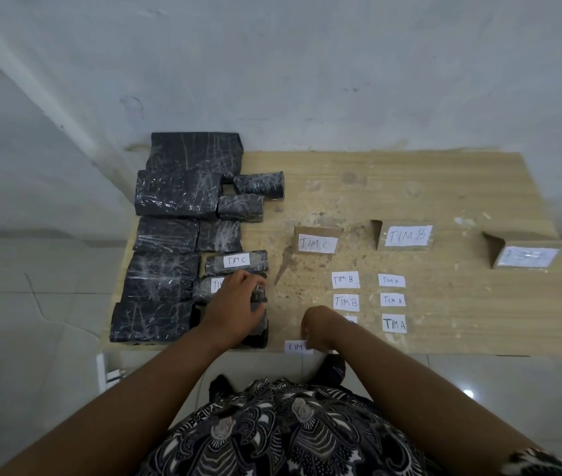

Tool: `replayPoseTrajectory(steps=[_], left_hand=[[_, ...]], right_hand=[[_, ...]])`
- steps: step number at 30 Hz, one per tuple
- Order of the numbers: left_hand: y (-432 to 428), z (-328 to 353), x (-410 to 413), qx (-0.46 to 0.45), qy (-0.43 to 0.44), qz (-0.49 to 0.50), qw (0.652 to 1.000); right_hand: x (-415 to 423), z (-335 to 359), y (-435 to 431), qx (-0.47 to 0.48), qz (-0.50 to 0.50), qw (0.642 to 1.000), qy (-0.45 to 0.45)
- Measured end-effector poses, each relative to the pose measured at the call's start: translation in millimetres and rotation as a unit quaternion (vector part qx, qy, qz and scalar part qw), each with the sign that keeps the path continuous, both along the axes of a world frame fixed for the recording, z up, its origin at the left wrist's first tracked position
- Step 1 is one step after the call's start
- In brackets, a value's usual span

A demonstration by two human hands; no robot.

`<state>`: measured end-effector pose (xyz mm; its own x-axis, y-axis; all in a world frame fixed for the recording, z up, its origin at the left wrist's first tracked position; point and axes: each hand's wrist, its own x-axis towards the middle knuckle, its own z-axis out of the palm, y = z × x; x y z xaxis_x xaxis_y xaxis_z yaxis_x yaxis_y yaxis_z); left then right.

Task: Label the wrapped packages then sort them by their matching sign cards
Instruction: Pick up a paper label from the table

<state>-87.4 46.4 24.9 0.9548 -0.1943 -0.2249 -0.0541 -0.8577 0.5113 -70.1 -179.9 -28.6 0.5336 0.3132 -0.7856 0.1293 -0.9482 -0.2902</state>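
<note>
Labelling is in hand: at 6 o'clock on the desk the right hand pinches a paper label with closed fingers, while the left hand grips a small wrapped package at 8 o'clock, which I judge needs this label next.

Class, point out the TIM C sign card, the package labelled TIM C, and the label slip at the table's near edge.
TIM C sign card [317, 243], head view, white face.
package labelled TIM C [259, 262], head view, dark wrap right of label.
label slip [294, 348], head view, its left half.
</note>
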Motion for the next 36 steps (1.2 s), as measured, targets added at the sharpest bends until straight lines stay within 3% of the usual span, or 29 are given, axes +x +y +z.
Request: replayPoseTrajectory(steps=[5,12,15,22,27,30,36], left_hand=[[-5,0,15,-0.053,0.016,0.024,0.998],[-10,-2,27,-0.066,0.04,0.035,0.996],[-18,-8,26,-0.069,0.075,0.015,0.995],[-65,-27,22,0.034,0.112,-0.119,0.986],[-92,-49,23,0.146,0.167,-0.24,0.945],[-103,-57,22,0.153,0.219,-0.257,0.929],[-105,-61,28,0.117,0.243,-0.213,0.939]], right_hand=[[17,6,-6,-0.012,0.026,0.998,0.055],[33,2,-6,0.028,0.057,0.997,0.049],[37,-7,-18,0.063,0.008,0.997,0.051],[31,-16,-44,0.093,-0.006,0.994,0.063],[29,-21,-51,0.11,0.011,0.993,0.042],[28,-20,-59,0.12,0.015,0.992,0.028],[31,-23,-91,0.114,-0.018,0.993,-0.041]])
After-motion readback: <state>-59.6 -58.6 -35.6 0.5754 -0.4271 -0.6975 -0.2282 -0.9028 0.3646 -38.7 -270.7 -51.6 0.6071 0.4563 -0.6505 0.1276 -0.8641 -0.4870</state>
